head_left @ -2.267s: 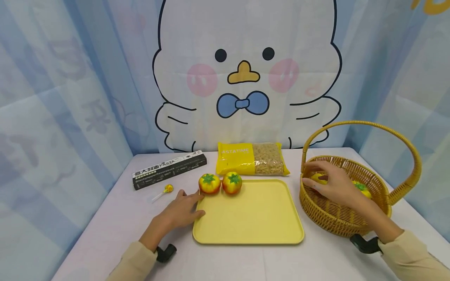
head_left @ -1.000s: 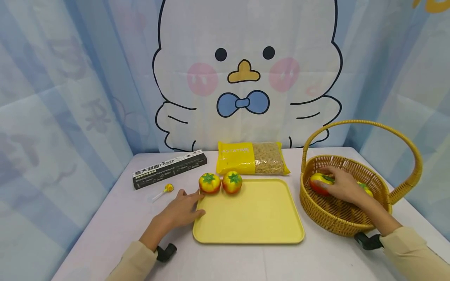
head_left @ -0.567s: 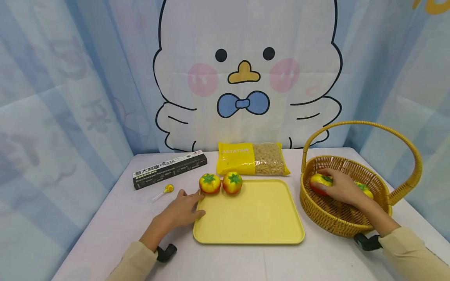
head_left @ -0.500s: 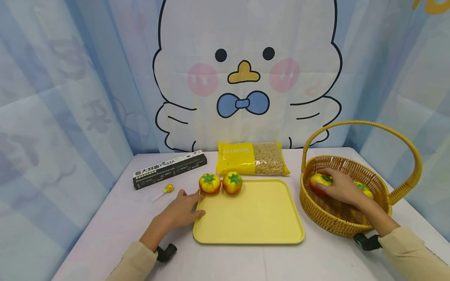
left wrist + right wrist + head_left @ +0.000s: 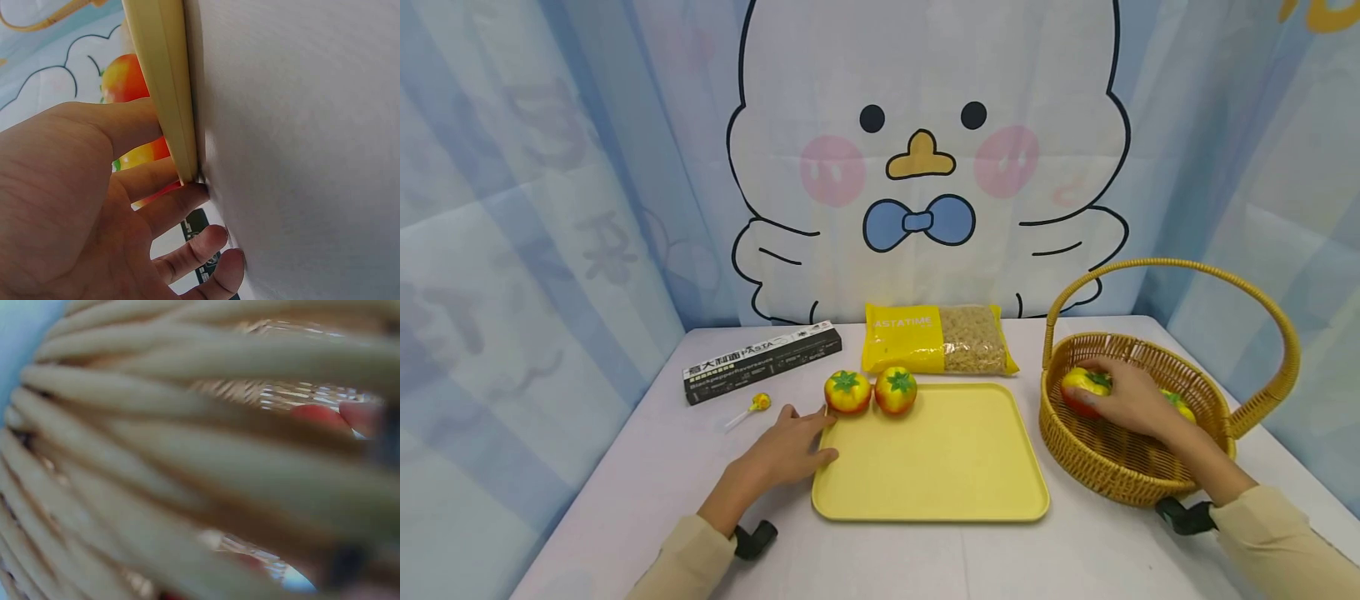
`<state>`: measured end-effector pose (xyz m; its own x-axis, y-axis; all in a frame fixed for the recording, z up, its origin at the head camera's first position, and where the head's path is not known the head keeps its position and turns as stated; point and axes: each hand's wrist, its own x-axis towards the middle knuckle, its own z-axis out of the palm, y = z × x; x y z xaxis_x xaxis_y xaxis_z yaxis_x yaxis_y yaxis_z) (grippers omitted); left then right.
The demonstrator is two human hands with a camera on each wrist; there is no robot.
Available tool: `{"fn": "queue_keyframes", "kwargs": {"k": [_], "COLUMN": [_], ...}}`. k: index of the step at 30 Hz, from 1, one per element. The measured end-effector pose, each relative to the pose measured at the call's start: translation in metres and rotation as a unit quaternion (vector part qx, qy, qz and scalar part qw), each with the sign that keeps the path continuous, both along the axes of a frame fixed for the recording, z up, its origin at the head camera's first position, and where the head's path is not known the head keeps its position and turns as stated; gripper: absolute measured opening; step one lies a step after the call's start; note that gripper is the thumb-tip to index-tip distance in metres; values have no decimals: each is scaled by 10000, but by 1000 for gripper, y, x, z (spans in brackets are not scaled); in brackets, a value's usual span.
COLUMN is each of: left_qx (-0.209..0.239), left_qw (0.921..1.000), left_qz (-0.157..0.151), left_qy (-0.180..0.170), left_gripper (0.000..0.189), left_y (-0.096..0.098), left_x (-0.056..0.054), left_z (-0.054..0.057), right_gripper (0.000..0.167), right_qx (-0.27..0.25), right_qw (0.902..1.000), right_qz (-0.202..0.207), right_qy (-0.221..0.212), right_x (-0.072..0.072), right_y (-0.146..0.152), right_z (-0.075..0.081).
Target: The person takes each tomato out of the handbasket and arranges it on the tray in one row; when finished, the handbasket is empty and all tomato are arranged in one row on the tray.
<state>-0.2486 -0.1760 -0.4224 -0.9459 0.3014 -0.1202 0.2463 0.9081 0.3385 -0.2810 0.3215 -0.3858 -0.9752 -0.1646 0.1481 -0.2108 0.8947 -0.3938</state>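
My right hand (image 5: 1131,398) reaches into the wicker basket (image 5: 1097,467) and grips a yellow-and-red tomato (image 5: 1084,390), thumb and fingers on opposite sides. Another tomato (image 5: 1180,405) lies deeper in the basket, partly behind that hand. In the right wrist view the blurred basket weave (image 5: 206,444) hides most of the hold. My left hand (image 5: 786,450) rests at the left edge of the yellow tray (image 5: 932,467), thumb and forefinger over its rim (image 5: 164,81). Two tomatoes, one left (image 5: 847,392) and one right (image 5: 896,390), sit side by side at the tray's far left corner.
Behind the tray lies a yellow bag of pasta (image 5: 936,339). A black-and-white pasta box (image 5: 762,364) lies slantwise at the back left, with a lollipop (image 5: 758,403) in front of it. The basket's tall handle (image 5: 1180,263) arches above the right hand.
The right hand, at first near the basket's left rim with fingers spread, has lowered onto the tomato and taken hold of it. The left hand and tray have stayed put.
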Motion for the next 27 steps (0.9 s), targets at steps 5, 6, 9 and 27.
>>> {"fn": "queue_keyframes", "kwargs": {"k": [5, 6, 9, 27], "left_qx": [-8, -8, -23, -19], "left_qw": [10000, 10000, 10000, 10000], "left_qz": [1, 4, 17, 24], "left_qy": [-5, -6, -5, -6], "left_gripper": [57, 57, 58, 58], "left_y": [0, 0, -1, 0], "left_x": [0, 0, -1, -1], "left_z": [0, 0, -1, -2], "right_gripper": [68, 68, 65, 58], "right_qx": [-33, -32, -8, -186], "right_qw": [9998, 9997, 9993, 9972], "right_qz": [115, 145, 199, 400], "right_qy": [171, 208, 301, 611], "right_x": [5, 6, 9, 26], "right_y": [-6, -7, -12, -50], "right_z": [10, 12, 18, 41]}}
